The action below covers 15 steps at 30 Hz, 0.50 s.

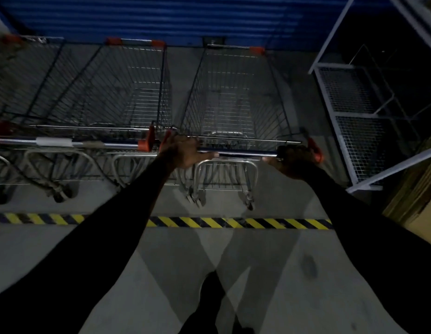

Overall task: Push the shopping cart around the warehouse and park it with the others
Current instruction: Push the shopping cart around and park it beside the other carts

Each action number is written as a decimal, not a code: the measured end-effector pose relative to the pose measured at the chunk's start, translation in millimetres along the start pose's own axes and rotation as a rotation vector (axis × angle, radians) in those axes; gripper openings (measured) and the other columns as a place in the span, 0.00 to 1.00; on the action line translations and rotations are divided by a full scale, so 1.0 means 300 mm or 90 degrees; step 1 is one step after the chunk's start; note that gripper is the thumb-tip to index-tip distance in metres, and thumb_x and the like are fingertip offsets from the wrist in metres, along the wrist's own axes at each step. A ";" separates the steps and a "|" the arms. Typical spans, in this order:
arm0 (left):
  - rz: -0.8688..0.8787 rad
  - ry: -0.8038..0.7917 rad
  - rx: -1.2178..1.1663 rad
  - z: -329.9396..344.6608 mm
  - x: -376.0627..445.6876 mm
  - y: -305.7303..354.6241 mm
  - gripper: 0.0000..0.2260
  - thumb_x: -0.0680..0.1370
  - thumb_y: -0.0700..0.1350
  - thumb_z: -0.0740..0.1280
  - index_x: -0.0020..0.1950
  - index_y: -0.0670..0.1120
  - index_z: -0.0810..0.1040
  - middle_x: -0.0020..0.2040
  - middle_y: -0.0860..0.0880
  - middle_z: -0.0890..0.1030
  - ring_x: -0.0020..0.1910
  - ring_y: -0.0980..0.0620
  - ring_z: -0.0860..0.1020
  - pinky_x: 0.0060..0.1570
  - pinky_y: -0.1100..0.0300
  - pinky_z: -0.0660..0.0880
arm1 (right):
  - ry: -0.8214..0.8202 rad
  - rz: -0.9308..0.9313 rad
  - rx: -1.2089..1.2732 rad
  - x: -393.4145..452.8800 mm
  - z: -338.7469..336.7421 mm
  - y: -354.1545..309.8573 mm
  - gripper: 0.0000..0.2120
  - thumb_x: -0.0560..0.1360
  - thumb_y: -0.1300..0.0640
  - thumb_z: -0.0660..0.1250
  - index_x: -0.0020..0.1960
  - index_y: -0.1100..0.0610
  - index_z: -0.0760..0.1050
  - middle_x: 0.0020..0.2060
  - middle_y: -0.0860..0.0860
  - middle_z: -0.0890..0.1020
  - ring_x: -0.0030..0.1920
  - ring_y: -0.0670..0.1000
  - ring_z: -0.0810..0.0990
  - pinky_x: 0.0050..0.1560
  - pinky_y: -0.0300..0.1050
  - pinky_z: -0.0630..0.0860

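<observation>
Right now both hands are on the handle bar (243,154) of the shopping cart (233,97), which stands nose-in toward a blue corrugated shutter (161,18). The left hand (183,150) sits at the bar's left end, beside the red end cap; its fingers curl over the top of the bar and the thumb stretches along it toward the middle. The right hand (294,160) grips the bar's right end, fingers wrapped round it, though it is dark and blurred there, so the exact lie of each finger is hard to read. Between the two hands the bare bar shows.

The cart sits just beside a parked cart (127,92) on its left, their handles nearly in line and the red corner pieces close together; another cart (24,75) stands further left. All their wheels are beyond a yellow-and-black striped line (209,222) on the concrete floor (269,273). To the cart's right, near but apart, stands a white mesh rack (354,121).
</observation>
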<state>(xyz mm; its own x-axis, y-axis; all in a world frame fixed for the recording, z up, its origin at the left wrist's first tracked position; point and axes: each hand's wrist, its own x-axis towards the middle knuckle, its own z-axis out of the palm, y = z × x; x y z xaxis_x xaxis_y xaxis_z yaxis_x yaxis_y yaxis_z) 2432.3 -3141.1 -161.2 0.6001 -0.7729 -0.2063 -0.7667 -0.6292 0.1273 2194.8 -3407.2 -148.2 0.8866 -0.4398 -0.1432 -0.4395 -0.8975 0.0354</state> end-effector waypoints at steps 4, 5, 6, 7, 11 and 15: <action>0.000 -0.010 -0.015 0.015 0.028 -0.026 0.53 0.63 0.92 0.41 0.53 0.56 0.88 0.30 0.52 0.75 0.38 0.51 0.80 0.61 0.42 0.81 | -0.010 -0.002 0.014 0.014 -0.013 -0.016 0.37 0.79 0.25 0.55 0.58 0.57 0.82 0.58 0.59 0.85 0.64 0.62 0.81 0.70 0.57 0.69; 0.001 -0.002 -0.013 0.019 0.029 -0.024 0.52 0.64 0.92 0.42 0.48 0.54 0.87 0.30 0.53 0.75 0.36 0.52 0.79 0.60 0.44 0.81 | -0.016 0.002 0.013 0.015 -0.020 -0.015 0.40 0.77 0.23 0.53 0.58 0.57 0.82 0.58 0.59 0.85 0.64 0.62 0.81 0.70 0.58 0.69; 0.001 0.002 -0.013 0.020 0.025 -0.019 0.51 0.64 0.91 0.42 0.44 0.52 0.86 0.29 0.53 0.75 0.36 0.51 0.79 0.59 0.46 0.81 | -0.025 0.007 0.006 0.015 -0.024 -0.013 0.42 0.76 0.20 0.51 0.59 0.57 0.81 0.58 0.59 0.85 0.64 0.62 0.81 0.71 0.58 0.68; 0.001 0.005 -0.017 0.014 0.016 -0.011 0.50 0.65 0.91 0.42 0.40 0.51 0.83 0.29 0.53 0.73 0.36 0.49 0.79 0.57 0.47 0.79 | -0.031 0.013 -0.008 0.014 -0.030 -0.012 0.42 0.77 0.20 0.51 0.59 0.56 0.81 0.59 0.59 0.85 0.65 0.61 0.81 0.73 0.58 0.66; 0.001 0.005 -0.009 0.004 -0.003 0.011 0.50 0.66 0.90 0.42 0.40 0.50 0.83 0.28 0.53 0.72 0.39 0.47 0.82 0.61 0.43 0.78 | -0.050 0.016 -0.025 0.009 -0.054 -0.019 0.36 0.80 0.25 0.53 0.63 0.54 0.80 0.62 0.57 0.84 0.67 0.58 0.80 0.75 0.55 0.62; -0.019 0.016 0.019 0.005 -0.004 0.025 0.48 0.70 0.89 0.44 0.53 0.53 0.87 0.43 0.47 0.86 0.52 0.45 0.85 0.71 0.38 0.73 | -0.063 0.031 0.006 0.006 -0.068 -0.021 0.44 0.76 0.19 0.48 0.60 0.55 0.80 0.57 0.58 0.85 0.64 0.61 0.82 0.73 0.57 0.66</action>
<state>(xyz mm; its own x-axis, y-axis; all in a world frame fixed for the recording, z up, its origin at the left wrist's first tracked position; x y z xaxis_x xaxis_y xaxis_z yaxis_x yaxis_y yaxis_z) 2425.4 -3144.9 -161.4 0.6281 -0.7557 -0.1857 -0.7546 -0.6497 0.0919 2202.3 -3403.0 -128.4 0.8454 -0.4778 -0.2386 -0.4841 -0.8743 0.0355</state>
